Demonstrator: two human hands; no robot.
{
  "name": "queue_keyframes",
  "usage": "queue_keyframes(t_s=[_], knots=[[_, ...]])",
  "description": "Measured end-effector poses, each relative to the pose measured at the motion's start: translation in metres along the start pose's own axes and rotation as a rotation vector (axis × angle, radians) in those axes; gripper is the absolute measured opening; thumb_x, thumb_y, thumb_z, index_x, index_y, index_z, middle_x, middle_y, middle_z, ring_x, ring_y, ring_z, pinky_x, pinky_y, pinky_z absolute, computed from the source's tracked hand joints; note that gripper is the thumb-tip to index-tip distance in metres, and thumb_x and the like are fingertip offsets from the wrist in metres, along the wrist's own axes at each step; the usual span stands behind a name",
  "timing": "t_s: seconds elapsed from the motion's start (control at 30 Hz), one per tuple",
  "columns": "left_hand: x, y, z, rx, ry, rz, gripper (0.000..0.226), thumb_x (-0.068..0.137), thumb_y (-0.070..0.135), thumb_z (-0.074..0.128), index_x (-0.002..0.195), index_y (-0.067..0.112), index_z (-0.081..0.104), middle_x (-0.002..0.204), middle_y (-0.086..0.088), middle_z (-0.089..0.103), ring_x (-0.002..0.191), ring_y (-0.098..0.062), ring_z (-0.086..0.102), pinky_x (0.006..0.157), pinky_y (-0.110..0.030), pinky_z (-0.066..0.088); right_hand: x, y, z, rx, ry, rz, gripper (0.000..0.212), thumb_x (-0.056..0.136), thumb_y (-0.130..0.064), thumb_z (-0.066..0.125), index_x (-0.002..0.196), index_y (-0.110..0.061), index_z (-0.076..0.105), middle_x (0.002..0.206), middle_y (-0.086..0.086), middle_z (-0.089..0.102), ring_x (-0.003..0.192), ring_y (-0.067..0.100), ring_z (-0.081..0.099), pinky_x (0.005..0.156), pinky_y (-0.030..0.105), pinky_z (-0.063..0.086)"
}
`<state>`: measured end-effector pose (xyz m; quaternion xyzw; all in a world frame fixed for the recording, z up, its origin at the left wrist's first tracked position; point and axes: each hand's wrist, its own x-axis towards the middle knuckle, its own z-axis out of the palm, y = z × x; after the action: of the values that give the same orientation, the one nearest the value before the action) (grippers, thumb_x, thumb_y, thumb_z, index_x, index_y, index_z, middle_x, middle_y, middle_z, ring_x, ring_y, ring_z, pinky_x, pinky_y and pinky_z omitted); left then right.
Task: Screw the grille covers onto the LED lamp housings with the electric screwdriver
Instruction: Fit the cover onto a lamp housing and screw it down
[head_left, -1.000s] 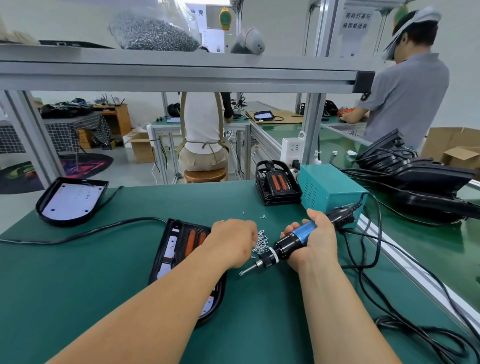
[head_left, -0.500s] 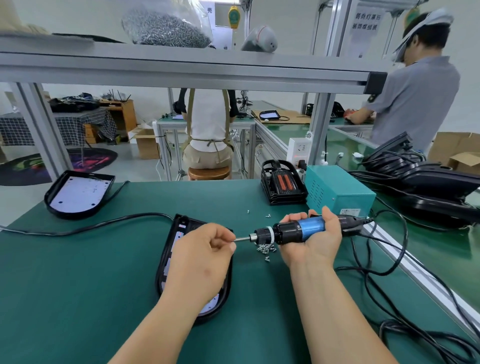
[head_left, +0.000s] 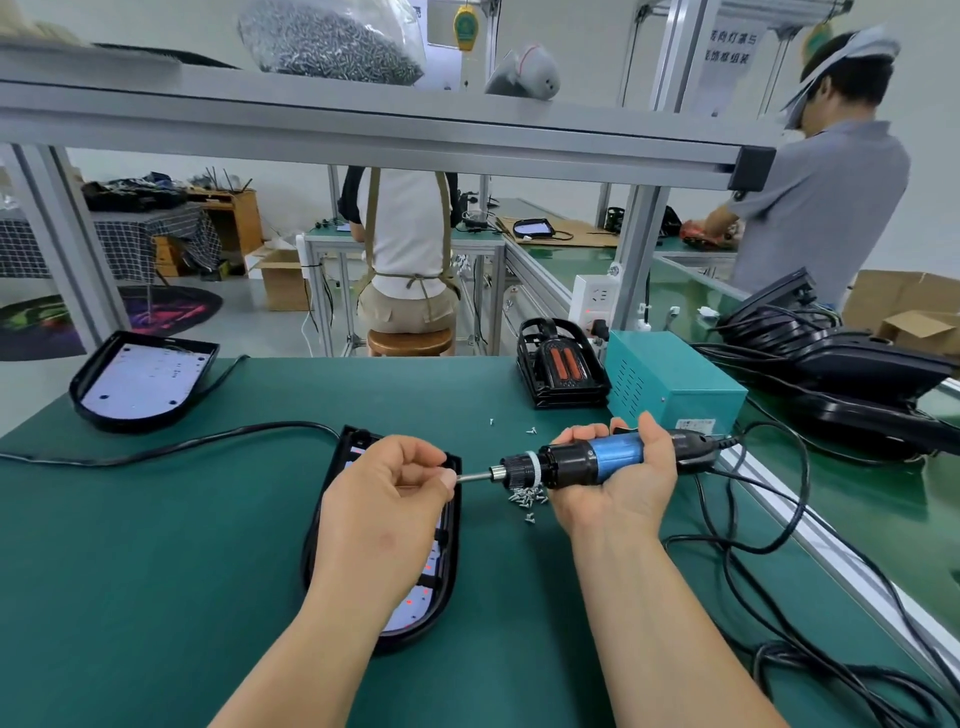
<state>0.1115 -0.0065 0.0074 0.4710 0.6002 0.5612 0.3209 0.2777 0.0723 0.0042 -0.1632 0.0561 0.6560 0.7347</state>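
Note:
My right hand (head_left: 618, 493) grips the blue and black electric screwdriver (head_left: 587, 461), held level with its bit pointing left. My left hand (head_left: 384, 499) hovers over the black LED lamp housing (head_left: 447, 566) on the green mat, its thumb and forefinger pinched at the bit's tip; whatever they pinch is too small to make out. A small heap of loose screws (head_left: 527, 496) lies on the mat under the screwdriver. A stack of black grille covers (head_left: 563, 364) stands behind, next to the teal power box (head_left: 670, 384).
Another open lamp housing (head_left: 140, 379) with a black cable (head_left: 171, 444) lies far left. Finished lamps (head_left: 852, 364) pile on the right bench. The screwdriver cord (head_left: 769, 545) loops across the right of the mat. An aluminium shelf (head_left: 363, 130) spans overhead. Two people work behind.
The screwdriver swung up from pointing down-left to level. My left hand moved from the screw heap to the bit's tip and pinches there.

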Motion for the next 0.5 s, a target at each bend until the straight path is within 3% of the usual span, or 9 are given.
queue_keyframes(t_s=[0.17, 0.5], knots=[[-0.0006, 0.0012, -0.0025, -0.009, -0.029, -0.012, 0.016, 0.086, 0.012, 0.073, 0.081, 0.026, 0.068, 0.069, 0.01, 0.071, 0.053, -0.005, 0.054, 0.059, -0.026, 0.04, -0.0002, 0.001, 0.0017, 0.015, -0.005, -0.012, 0.02, 0.08, -0.03, 0.069, 0.081, -0.016, 0.055, 0.054, 0.001, 0.055, 0.04, 0.017, 0.053, 0.051, 0.027, 0.052], [0.002, 0.0025, -0.006, -0.031, -0.103, -0.075, 0.013, 0.088, 0.01, 0.07, 0.085, 0.022, 0.068, 0.069, 0.003, 0.073, 0.06, -0.011, 0.058, 0.064, -0.028, 0.043, -0.0021, 0.0024, 0.0022, 0.0, -0.024, -0.019, 0.02, 0.079, -0.03, 0.07, 0.082, -0.016, 0.055, 0.054, 0.0, 0.055, 0.041, 0.017, 0.053, 0.054, 0.025, 0.052]])
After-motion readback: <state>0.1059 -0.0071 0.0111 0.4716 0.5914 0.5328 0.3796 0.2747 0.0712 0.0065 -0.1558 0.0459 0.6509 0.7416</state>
